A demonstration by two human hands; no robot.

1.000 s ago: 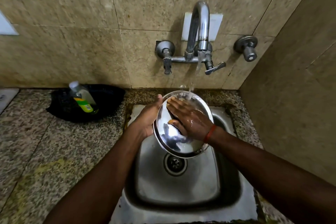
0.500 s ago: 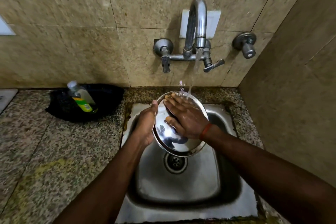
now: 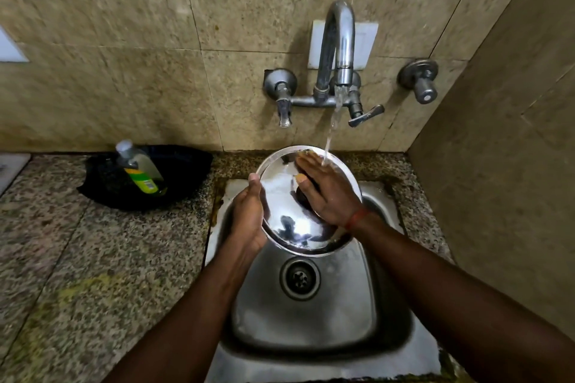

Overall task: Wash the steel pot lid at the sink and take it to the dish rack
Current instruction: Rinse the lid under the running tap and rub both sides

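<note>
The round steel pot lid (image 3: pixel 289 218) is held tilted over the steel sink (image 3: pixel 311 314), its shiny face toward me. My left hand (image 3: pixel 249 221) grips its left rim from behind, thumb on the edge. My right hand (image 3: pixel 326 193) lies flat with fingers spread on the lid's upper right face. Water runs from the curved tap (image 3: pixel 339 40) onto my right fingers and the lid's top edge. No dish rack is in view.
A black tray (image 3: pixel 183 171) holding a soap bottle (image 3: pixel 140 171) with a green-yellow label sits on the speckled granite counter (image 3: pixel 77 258) to the left. Tap valves (image 3: pixel 281 93) stick out of the tiled back wall. A tiled side wall (image 3: pixel 504 165) closes in the right.
My right hand has slid up the lid's face toward its top edge, under the stream. The lid has risen slightly toward the tap.
</note>
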